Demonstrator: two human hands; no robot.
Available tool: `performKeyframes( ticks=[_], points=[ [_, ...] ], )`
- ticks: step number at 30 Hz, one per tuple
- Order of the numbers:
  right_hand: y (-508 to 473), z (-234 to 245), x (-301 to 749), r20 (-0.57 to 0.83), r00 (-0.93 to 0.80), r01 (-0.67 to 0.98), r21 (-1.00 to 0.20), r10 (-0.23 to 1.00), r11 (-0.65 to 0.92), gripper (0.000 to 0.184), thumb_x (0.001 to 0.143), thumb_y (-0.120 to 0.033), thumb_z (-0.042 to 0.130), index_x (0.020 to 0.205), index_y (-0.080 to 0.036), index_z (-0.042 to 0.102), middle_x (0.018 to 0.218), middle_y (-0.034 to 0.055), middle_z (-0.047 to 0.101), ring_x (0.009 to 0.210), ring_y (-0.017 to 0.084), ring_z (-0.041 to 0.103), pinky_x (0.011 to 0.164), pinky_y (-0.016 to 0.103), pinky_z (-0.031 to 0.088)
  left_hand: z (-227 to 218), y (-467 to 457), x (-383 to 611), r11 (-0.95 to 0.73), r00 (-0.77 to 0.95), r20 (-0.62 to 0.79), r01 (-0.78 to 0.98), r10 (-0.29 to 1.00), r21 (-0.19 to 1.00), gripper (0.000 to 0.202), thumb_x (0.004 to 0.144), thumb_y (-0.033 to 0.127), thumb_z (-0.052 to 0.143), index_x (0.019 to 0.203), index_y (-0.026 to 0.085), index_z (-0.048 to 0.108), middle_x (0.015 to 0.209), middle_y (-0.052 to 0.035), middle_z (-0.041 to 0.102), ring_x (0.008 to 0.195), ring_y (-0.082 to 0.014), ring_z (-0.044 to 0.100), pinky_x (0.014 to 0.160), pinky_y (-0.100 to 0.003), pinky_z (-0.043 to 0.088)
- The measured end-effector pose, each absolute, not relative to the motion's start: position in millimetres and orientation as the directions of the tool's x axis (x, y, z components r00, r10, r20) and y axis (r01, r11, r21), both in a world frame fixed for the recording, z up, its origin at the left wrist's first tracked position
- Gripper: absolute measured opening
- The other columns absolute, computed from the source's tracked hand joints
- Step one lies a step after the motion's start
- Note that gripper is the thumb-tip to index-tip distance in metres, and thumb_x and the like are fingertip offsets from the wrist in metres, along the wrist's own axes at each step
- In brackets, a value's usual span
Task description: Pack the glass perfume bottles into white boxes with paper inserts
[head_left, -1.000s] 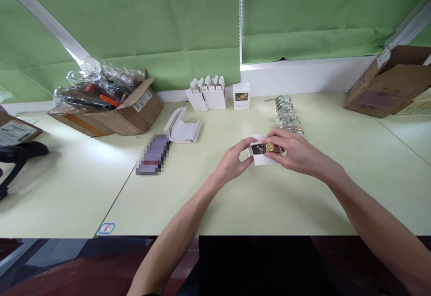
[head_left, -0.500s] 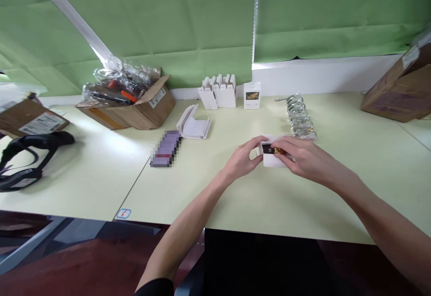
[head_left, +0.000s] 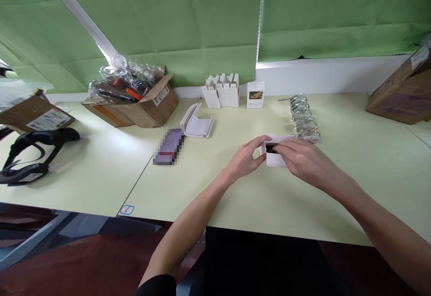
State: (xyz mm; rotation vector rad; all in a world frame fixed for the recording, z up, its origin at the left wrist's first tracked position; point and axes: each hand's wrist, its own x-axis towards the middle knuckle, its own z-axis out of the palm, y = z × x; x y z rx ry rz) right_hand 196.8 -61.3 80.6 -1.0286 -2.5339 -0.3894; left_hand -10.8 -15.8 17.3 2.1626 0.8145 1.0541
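Above the table, a small white box (head_left: 276,159) is held in my left hand (head_left: 245,160), thumb and fingers pinching its left end. Its open side shows a dark item (head_left: 270,148) inside, too much covered to name. My right hand (head_left: 299,156) lies over the right part of the box, fingers together and fingertips at the opening, pressing against the item. What sits under those fingers is hidden. Just beyond my right hand is a row of silvery wrapped packets (head_left: 303,116).
At the back stand several open white boxes (head_left: 222,95) and a white box with a picture (head_left: 255,95). Folded white cardboard (head_left: 198,125) and a blurred phone (head_left: 169,147) lie left. Cardboard boxes (head_left: 151,110) and a black headset (head_left: 37,154) are farther left; another carton (head_left: 400,92) stands right.
My right fingers have moved in over the opening, and the gold part seen between them before is now mostly out of sight. The whole view has shifted slightly.
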Motion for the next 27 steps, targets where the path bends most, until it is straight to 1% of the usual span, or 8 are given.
performKeyframes(
  ticks=[3, 5, 9, 15, 18, 21, 23, 27],
  points=[
    [-65, 81, 193, 0.475, -0.658, 0.731, 0.219, 0.584, 0.646, 0.027, 0.098, -0.012, 0.047, 0.098, -0.012, 0.073, 0.095, 0.0125, 0.078, 0.086, 0.029, 0.069, 0.071, 0.042, 0.052, 14, -14, -11, -0.677, 0.492, 0.510, 0.257, 0.706, 0.690, 0.051, 0.090, 0.011, 0.058, 0.137, 0.027, 0.050, 0.131, -0.0045, 0.066, 0.119, -0.0193, 0.066, 0.104, -0.037, 0.056],
    [-66, 79, 192, 0.497, -0.641, 0.745, 0.220, 0.585, 0.630, 0.025, 0.100, -0.017, 0.049, 0.102, -0.011, 0.073, 0.098, 0.0140, 0.078, 0.088, 0.031, 0.070, 0.071, 0.044, 0.053, 12, -13, -11, -0.702, 0.486, 0.540, 0.254, 0.687, 0.665, 0.050, 0.090, 0.012, 0.058, 0.138, 0.026, 0.050, 0.132, -0.0055, 0.066, 0.120, -0.0200, 0.066, 0.104, -0.037, 0.056],
    [-66, 68, 195, 0.634, -0.526, 0.725, -0.015, 0.567, 0.689, 0.024, 0.098, -0.013, 0.053, 0.114, -0.013, 0.070, 0.106, 0.0106, 0.079, 0.096, 0.027, 0.074, 0.081, 0.042, 0.059, 9, -11, -10, -0.728, 0.480, 0.576, 0.231, 0.662, 0.645, 0.051, 0.090, 0.011, 0.059, 0.138, 0.025, 0.050, 0.132, -0.0067, 0.066, 0.122, -0.0205, 0.065, 0.104, -0.037, 0.056],
    [-68, 60, 205, 0.797, -0.248, 0.677, -0.265, 0.551, 0.687, 0.023, 0.093, -0.010, 0.061, 0.110, -0.020, 0.073, 0.113, 0.0114, 0.077, 0.104, 0.024, 0.074, 0.090, 0.039, 0.060, 10, -9, -11, -0.785, 0.504, 0.621, 0.226, 0.601, 0.577, 0.061, 0.094, 0.011, 0.056, 0.150, 0.029, 0.042, 0.139, -0.0094, 0.061, 0.127, -0.0214, 0.061, 0.106, -0.038, 0.055],
    [-67, 59, 210, 0.798, -0.195, 0.652, -0.329, 0.570, 0.684, 0.017, 0.092, -0.013, 0.065, 0.102, -0.021, 0.075, 0.097, 0.0088, 0.080, 0.090, 0.024, 0.076, 0.084, 0.040, 0.060, 10, -9, -10, -0.837, 0.534, 0.655, 0.227, 0.534, 0.497, 0.066, 0.096, 0.007, 0.049, 0.155, 0.032, 0.035, 0.145, -0.0106, 0.056, 0.133, -0.0218, 0.057, 0.108, -0.038, 0.053],
    [-65, 56, 213, 0.775, -0.201, 0.614, -0.377, 0.599, 0.694, 0.016, 0.091, -0.017, 0.068, 0.104, -0.022, 0.075, 0.097, 0.0087, 0.080, 0.090, 0.024, 0.076, 0.084, 0.041, 0.060, 9, -7, -9, -0.871, 0.536, 0.691, 0.222, 0.485, 0.439, 0.061, 0.097, 0.007, 0.046, 0.152, 0.033, 0.041, 0.143, -0.0112, 0.056, 0.133, -0.0222, 0.056, 0.106, -0.039, 0.054],
    [-65, 54, 214, 0.761, -0.195, 0.593, -0.411, 0.618, 0.693, 0.018, 0.091, -0.018, 0.068, 0.107, -0.023, 0.074, 0.100, 0.0084, 0.079, 0.092, 0.024, 0.075, 0.085, 0.041, 0.059, 8, -6, -8, -0.865, 0.510, 0.703, 0.221, 0.496, 0.450, 0.054, 0.098, 0.011, 0.050, 0.148, 0.032, 0.047, 0.139, -0.0111, 0.059, 0.131, -0.0223, 0.058, 0.106, -0.040, 0.054],
    [-64, 53, 214, 0.732, -0.101, 0.576, -0.509, 0.673, 0.640, 0.017, 0.093, -0.022, 0.065, 0.108, -0.024, 0.073, 0.098, 0.0071, 0.077, 0.077, 0.019, 0.071, 0.075, 0.038, 0.060, 5, -8, -8, -0.820, 0.448, 0.688, 0.272, 0.570, 0.503, 0.037, 0.098, 0.019, 0.055, 0.134, 0.025, 0.056, 0.130, -0.0109, 0.065, 0.129, -0.0235, 0.060, 0.105, -0.042, 0.055]
  ],
)
